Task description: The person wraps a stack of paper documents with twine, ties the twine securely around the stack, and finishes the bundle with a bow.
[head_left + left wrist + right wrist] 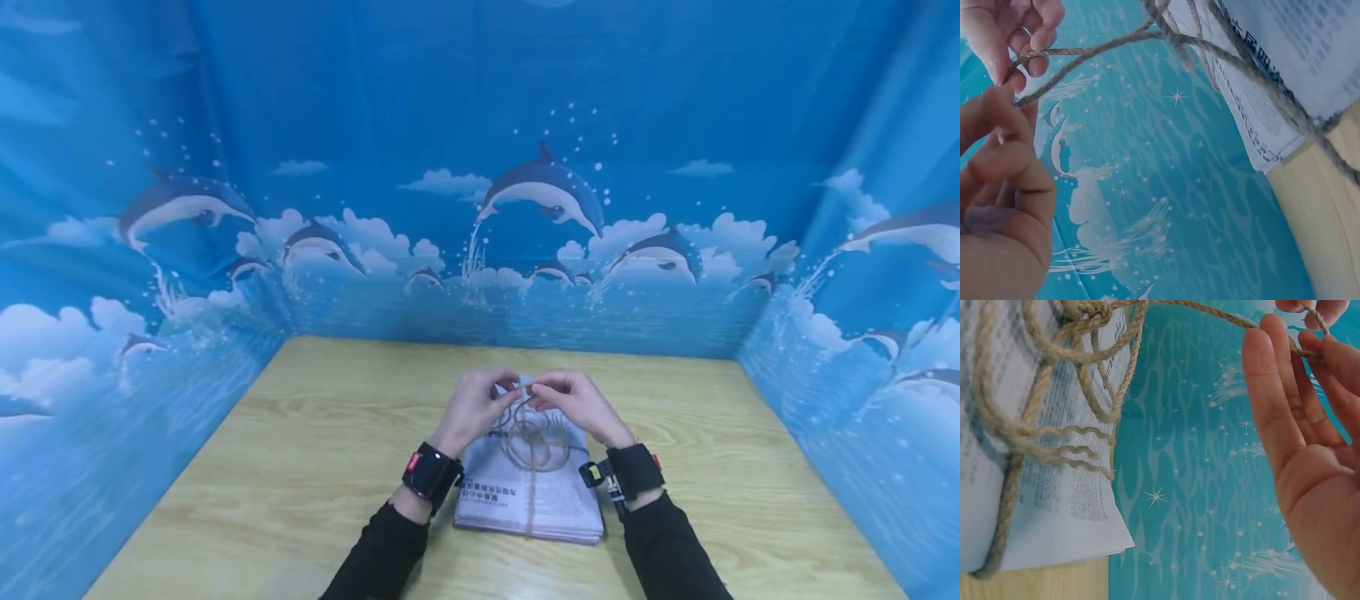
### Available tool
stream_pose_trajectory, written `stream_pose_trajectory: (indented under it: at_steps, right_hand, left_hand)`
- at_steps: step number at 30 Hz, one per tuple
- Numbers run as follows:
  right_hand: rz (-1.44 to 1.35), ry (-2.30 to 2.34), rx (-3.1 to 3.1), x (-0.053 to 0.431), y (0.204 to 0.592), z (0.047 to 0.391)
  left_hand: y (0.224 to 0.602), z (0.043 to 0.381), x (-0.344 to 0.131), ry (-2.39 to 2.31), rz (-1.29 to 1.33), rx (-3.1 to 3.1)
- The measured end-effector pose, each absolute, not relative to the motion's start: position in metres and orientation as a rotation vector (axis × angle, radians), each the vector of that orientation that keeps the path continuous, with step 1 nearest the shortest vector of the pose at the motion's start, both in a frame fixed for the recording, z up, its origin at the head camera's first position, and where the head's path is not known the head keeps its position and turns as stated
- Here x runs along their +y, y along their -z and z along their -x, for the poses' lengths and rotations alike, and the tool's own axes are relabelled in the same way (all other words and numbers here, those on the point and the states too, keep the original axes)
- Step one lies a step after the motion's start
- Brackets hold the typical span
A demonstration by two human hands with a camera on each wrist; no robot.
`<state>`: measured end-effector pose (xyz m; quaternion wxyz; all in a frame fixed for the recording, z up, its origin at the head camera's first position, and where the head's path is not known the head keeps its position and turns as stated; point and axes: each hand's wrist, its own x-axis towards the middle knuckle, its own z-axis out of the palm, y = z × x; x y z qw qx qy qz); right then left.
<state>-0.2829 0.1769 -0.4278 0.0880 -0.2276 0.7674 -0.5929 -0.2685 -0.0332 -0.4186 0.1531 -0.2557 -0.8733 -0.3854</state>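
Observation:
A stack of newspapers (495,492) lies on the table, bound crosswise with brown twine (531,500). Loops and a knot of the twine lie over the middle of the stack. Above its far end, my left hand (480,408) pinches a strand of the twine (1097,49) between thumb and fingertips. My right hand (577,404) faces it, pinching the twine (1210,312) between thumb and index finger while its other fingers (1266,381) stay fairly straight. Both hands' fingertips are close together. From them, the strands run back to the knot (1088,312). Frayed twine ends show in the right wrist view.
The wooden table (315,467) extends on both sides of the stack. A blue curtain (420,100) printed with dolphins and clouds stands around the back and sides. Each wrist carries a black strap (433,477) with a small device.

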Motion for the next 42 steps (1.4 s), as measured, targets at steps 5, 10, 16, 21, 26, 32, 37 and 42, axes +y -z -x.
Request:
stream_pose_trajectory:
  at_steps: [5,10,16,21,26,32,37,42]
  right_hand:
    - [0.672,1.786,2.254,0.177,0.428,0.282]
    - [0.588,1.811,2.257,0.187,0.431,0.280]
    - [0.731,1.313,2.408,0.206,0.446,0.270]
    - [0.930,0.980,2.423,0.218,0.461,0.256]
    - [0.932,0.910,2.509,0.230,0.463,0.255]
    - [0.748,0.859,2.631,0.255,0.454,0.260]
    - [0.462,0.797,2.773,0.285,0.447,0.263]
    - [0.300,0.742,2.816,0.314,0.445,0.265]
  left_hand:
    - [0.421,0.268,-0.035,1.066,0.758,-2.490]
    - [0.422,0.267,-0.037,1.140,0.722,-2.479]
    - [0.425,0.266,-0.039,1.180,0.675,-2.450]
    - [0.425,0.266,-0.039,1.183,0.671,-2.450]
    - [0.423,0.267,-0.040,1.203,0.668,-2.473]
    - [0.422,0.267,-0.041,1.238,0.674,-2.465]
    - [0.422,0.267,-0.041,1.233,0.663,-2.472]
    - [0.421,0.267,-0.040,1.218,0.654,-2.482]
